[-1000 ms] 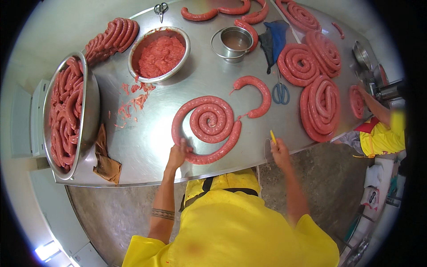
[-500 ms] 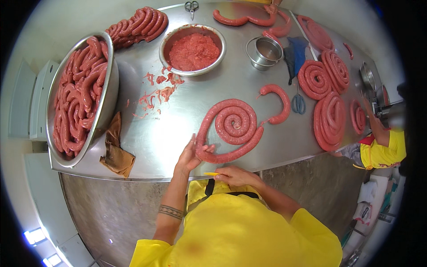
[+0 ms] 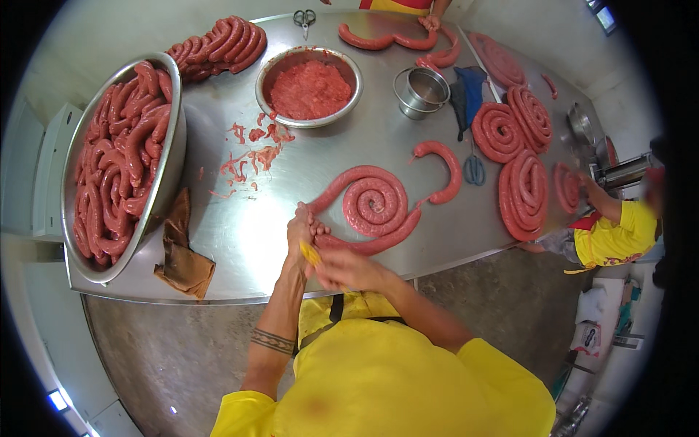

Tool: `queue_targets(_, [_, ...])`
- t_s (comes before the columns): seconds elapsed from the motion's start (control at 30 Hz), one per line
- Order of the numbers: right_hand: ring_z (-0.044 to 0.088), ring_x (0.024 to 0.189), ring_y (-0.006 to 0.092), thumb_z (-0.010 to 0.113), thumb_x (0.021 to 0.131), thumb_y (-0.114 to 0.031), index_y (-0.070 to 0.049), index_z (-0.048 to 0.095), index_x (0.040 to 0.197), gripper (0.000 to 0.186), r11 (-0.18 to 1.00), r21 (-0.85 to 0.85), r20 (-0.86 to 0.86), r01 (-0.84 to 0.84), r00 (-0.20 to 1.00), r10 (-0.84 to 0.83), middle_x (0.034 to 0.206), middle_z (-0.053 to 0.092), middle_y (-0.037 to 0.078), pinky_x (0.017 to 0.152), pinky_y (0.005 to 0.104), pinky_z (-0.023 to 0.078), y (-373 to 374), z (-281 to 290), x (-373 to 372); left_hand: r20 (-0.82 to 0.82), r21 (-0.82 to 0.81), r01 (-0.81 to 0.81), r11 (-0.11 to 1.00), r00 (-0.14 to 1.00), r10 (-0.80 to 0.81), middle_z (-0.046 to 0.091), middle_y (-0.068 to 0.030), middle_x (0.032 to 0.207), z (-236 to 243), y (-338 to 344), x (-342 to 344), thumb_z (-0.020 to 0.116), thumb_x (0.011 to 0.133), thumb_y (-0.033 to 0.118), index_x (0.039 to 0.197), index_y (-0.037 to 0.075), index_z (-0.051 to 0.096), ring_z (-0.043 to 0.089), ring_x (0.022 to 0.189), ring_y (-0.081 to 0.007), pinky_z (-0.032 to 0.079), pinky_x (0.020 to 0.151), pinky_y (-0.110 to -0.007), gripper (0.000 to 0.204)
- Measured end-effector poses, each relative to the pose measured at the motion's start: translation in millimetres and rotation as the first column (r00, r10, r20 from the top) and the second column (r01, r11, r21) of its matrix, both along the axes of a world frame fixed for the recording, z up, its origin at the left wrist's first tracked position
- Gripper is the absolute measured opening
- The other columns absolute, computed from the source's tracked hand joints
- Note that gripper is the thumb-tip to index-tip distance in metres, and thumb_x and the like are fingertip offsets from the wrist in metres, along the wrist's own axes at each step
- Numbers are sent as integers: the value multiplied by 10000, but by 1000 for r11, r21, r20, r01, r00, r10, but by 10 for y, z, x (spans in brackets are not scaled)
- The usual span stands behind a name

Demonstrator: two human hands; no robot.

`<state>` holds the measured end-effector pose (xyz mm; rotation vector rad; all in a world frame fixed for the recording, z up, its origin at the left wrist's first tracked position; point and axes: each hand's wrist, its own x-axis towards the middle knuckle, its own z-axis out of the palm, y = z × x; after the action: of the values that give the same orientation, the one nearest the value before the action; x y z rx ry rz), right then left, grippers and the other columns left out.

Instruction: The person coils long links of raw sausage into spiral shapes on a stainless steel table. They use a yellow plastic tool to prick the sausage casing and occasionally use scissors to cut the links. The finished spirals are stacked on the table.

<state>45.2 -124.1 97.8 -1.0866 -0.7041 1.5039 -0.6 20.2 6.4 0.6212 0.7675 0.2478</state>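
A long raw sausage lies coiled in a spiral on the steel table in front of me. My left hand is closed around its outer turn at the left, and the fingers hide that stretch. My right hand, blurred by motion, is close beside my left wrist. It grips a small yellow tool whose working end I cannot make out. A short curved sausage piece lies to the right of the coil, its end near the coil's outer end.
A large oval tub of sausages stands at the left by a brown cloth. Behind are a bowl of ground meat, meat scraps and a metal pot. Blue scissors and sausage coils lie right; co-workers' hands work beyond.
My right hand has risen left with the yellow tool, from the table edge to my left wrist. My left hand has moved up and closed around the sausage. A co-worker shows more at the far edge.
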Motion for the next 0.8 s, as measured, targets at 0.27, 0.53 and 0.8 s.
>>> queue_targets(0.27, [497, 639, 115, 454, 1090, -308, -84, 554, 1198, 269, 941, 203, -352, 271, 917, -189, 781, 574, 31, 583, 262, 414, 1101, 414, 1103, 67, 514, 209, 832, 957, -283, 631, -60, 1031, 638, 36, 94, 362, 1104, 437, 1147, 30, 565, 603, 891, -165, 502, 746, -315, 457])
queue_targets(0.53, [480, 674, 124, 567, 1031, -298, -87, 561, 1175, 256, 634, 176, -354, 753, 650, -673, 793, 498, 8, 615, 282, 429, 805, 1198, 2460, 28, 612, 294, 734, 920, -392, 535, 7, 689, 768, -58, 119, 389, 1098, 451, 949, 68, 584, 534, 709, -103, 438, 686, -257, 455])
queue_targets(0.8, [541, 751, 174, 529, 1056, -253, -72, 529, 1237, 255, 592, 255, -107, 765, 631, -769, 824, 527, 26, 747, 397, 534, -904, 1254, 3061, -323, 876, 461, 145, 782, -533, 637, -89, 698, 349, -185, 41, 477, 1075, 290, 904, 25, 627, 624, 682, -180, 477, 628, -347, 348])
